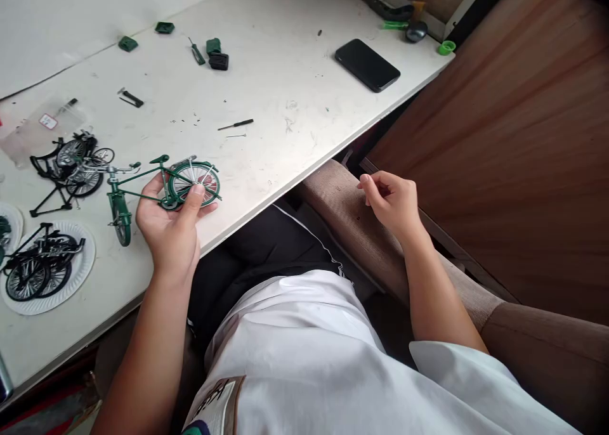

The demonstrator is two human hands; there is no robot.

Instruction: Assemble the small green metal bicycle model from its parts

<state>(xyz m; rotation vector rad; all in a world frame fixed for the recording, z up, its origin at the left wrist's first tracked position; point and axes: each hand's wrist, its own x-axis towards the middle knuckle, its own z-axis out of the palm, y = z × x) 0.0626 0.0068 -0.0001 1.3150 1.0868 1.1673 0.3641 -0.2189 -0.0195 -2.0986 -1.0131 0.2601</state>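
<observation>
A small green model bicycle (pixel 143 180) with silver handlebars is in my left hand (pixel 172 229) over the table's front part. The thumb presses on the rear wheel and the fingers lie behind the frame. The front wheel hangs turned at the left. My right hand (pixel 391 199) is off the table, above the brown armrest (pixel 340 197). Its fingers are curled, with thumb and forefinger together. Whatever is pinched there, if anything, is too small to make out. A small black-handled screwdriver (pixel 236 125) and a thin pin (pixel 235 136) lie behind the bicycle.
Black model bicycle parts (pixel 71 162) lie at the left, beside a clear plastic bag (pixel 38 130). More sit on a paper plate (pixel 88 257). Toward the back are green pieces (pixel 164 27), a black box-shaped piece (pixel 219 61) and a phone (pixel 367 64). The white table (pixel 276 149) ends at its front edge.
</observation>
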